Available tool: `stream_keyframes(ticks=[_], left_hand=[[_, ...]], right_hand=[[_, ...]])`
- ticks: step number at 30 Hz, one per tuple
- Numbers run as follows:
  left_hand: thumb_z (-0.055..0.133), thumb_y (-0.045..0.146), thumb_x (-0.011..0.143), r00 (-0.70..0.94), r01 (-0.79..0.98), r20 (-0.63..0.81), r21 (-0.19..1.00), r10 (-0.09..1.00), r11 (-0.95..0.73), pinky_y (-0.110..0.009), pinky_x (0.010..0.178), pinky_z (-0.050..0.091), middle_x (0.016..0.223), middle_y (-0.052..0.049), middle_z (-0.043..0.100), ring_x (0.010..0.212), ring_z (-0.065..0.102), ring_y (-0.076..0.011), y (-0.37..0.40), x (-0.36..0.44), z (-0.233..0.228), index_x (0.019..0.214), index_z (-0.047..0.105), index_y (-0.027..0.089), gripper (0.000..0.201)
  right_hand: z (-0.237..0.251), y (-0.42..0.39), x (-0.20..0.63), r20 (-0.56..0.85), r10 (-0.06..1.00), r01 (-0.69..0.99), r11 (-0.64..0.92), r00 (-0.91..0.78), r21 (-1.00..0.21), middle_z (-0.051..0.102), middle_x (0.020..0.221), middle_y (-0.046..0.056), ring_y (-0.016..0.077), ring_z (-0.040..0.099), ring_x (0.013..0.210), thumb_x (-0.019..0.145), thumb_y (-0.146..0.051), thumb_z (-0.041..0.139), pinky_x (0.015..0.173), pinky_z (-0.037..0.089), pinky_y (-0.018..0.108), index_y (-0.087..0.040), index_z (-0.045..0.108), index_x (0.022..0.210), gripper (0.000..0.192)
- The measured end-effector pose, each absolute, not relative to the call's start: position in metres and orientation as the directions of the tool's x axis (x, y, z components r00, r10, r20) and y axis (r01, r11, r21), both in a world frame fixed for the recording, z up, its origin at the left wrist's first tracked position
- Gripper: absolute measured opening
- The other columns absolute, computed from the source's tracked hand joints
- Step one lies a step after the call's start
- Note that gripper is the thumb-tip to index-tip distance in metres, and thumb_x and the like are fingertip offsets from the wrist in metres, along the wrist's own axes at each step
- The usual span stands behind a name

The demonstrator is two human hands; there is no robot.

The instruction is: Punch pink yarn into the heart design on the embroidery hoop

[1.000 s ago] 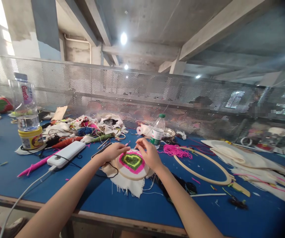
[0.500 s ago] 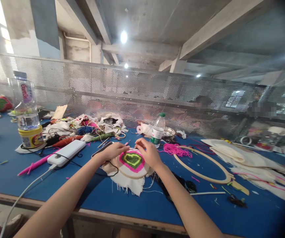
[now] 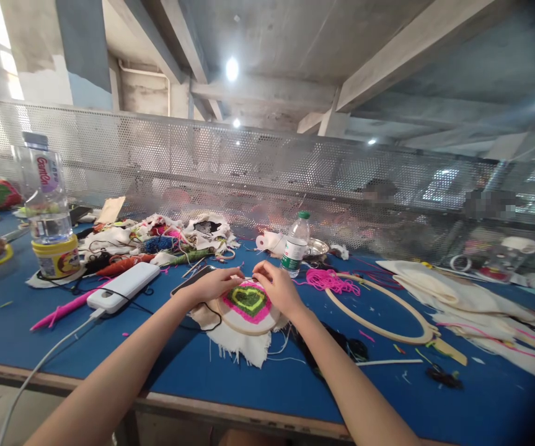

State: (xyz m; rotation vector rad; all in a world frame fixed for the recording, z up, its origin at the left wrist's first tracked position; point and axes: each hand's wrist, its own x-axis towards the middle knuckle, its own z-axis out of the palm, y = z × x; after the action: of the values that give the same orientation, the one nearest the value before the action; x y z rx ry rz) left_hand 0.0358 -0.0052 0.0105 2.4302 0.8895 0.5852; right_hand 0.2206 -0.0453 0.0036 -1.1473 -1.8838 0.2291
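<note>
A small wooden embroidery hoop (image 3: 247, 327) lies on the blue table (image 3: 202, 378). It holds white cloth (image 3: 239, 347) stitched with a pink and green heart (image 3: 248, 300). My left hand (image 3: 212, 285) rests over the hoop's left rim. My right hand (image 3: 277, 288) covers its right rim. The fingertips of both hands meet in a pinch at the hoop's far edge. What sits between them is too small to tell.
A large empty hoop (image 3: 379, 317), pink yarn (image 3: 328, 282) and a green-capped bottle (image 3: 295, 248) lie right of my hands. A white power bank (image 3: 123, 286), a pink tool (image 3: 57, 313), a scrap pile (image 3: 165, 238) and a tall bottle (image 3: 44, 192) are on the left. A perforated metal screen (image 3: 248, 167) backs the table.
My two hands' fingertips have drawn closer together at the hoop's far rim. A brown thing on a yellow ring has come into view at the far left.
</note>
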Motion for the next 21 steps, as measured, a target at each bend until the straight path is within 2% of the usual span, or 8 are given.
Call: stream_keyframes(ticks=[2, 4, 8, 14, 16, 21], left_hand=[[0.033, 0.033, 0.082, 0.710, 0.475, 0.217, 0.555, 0.670, -0.683, -0.021, 0.063, 0.036, 0.082, -0.002, 0.060, 0.071, 0.052, -0.0134, -0.002, 0.037, 0.007, 0.101, 0.056, 0.019, 0.032], [0.033, 0.028, 0.082, 0.718, 0.479, 0.241, 0.509, 0.653, -0.715, -0.022, 0.066, 0.037, 0.085, -0.004, 0.061, 0.076, 0.052, -0.0146, 0.001, 0.038, 0.004, 0.095, 0.059, 0.018, 0.031], [0.035, 0.024, 0.081, 0.717, 0.474, 0.290, 0.464, 0.634, -0.748, -0.022, 0.071, 0.038, 0.090, -0.005, 0.060, 0.082, 0.052, -0.0154, 0.000, 0.040, 0.006, 0.091, 0.061, 0.016, 0.028], [0.043, 0.037, 0.080, 0.678, 0.485, 0.343, 0.454, 0.650, -0.747, -0.020, 0.058, 0.036, 0.079, -0.001, 0.058, 0.068, 0.051, -0.0125, -0.010, 0.039, 0.013, 0.100, 0.058, 0.021, 0.030], [0.044, 0.033, 0.080, 0.675, 0.494, 0.372, 0.413, 0.637, -0.765, -0.020, 0.059, 0.036, 0.079, 0.000, 0.057, 0.068, 0.051, -0.0120, -0.011, 0.040, 0.014, 0.106, 0.056, 0.024, 0.030], [0.042, 0.021, 0.080, 0.675, 0.490, 0.425, 0.353, 0.603, -0.797, -0.020, 0.068, 0.037, 0.093, -0.003, 0.053, 0.078, 0.052, -0.0122, -0.008, 0.042, 0.009, 0.114, 0.053, 0.027, 0.036]], right_hand=[[0.003, -0.045, 0.220, 0.556, 0.814, 0.574, 0.539, -0.168, -0.617, 0.061, 0.070, 0.001, 0.0153, 0.059, 0.068, 0.079, -0.026, 0.041, 0.062, 0.042, 0.025, -0.021, 0.051, 0.078, 0.011], [0.003, -0.046, 0.220, 0.521, 0.838, 0.533, 0.518, -0.162, -0.669, 0.062, 0.071, 0.001, 0.0152, 0.059, 0.069, 0.079, -0.027, 0.040, 0.061, 0.043, 0.025, -0.021, 0.051, 0.078, 0.012], [0.001, -0.045, 0.217, 0.499, 0.853, 0.543, 0.496, -0.156, -0.678, 0.061, 0.068, 0.001, 0.0148, 0.059, 0.066, 0.080, -0.029, 0.041, 0.060, 0.043, 0.025, -0.020, 0.053, 0.077, 0.015], [-0.005, -0.040, 0.216, 0.448, 0.880, 0.505, 0.462, -0.157, -0.729, 0.062, 0.066, 0.001, 0.0149, 0.059, 0.064, 0.080, -0.033, 0.041, 0.060, 0.045, 0.025, -0.019, 0.054, 0.072, 0.021], [-0.007, -0.038, 0.216, 0.414, 0.899, 0.476, 0.428, -0.141, -0.768, 0.063, 0.066, 0.002, 0.0152, 0.060, 0.062, 0.079, -0.034, 0.041, 0.059, 0.046, 0.025, -0.019, 0.055, 0.071, 0.022], [-0.012, -0.034, 0.217, 0.388, 0.916, 0.437, 0.390, -0.097, -0.810, 0.065, 0.066, 0.004, 0.0173, 0.061, 0.061, 0.079, -0.037, 0.040, 0.055, 0.047, 0.026, -0.017, 0.060, 0.068, 0.030]])
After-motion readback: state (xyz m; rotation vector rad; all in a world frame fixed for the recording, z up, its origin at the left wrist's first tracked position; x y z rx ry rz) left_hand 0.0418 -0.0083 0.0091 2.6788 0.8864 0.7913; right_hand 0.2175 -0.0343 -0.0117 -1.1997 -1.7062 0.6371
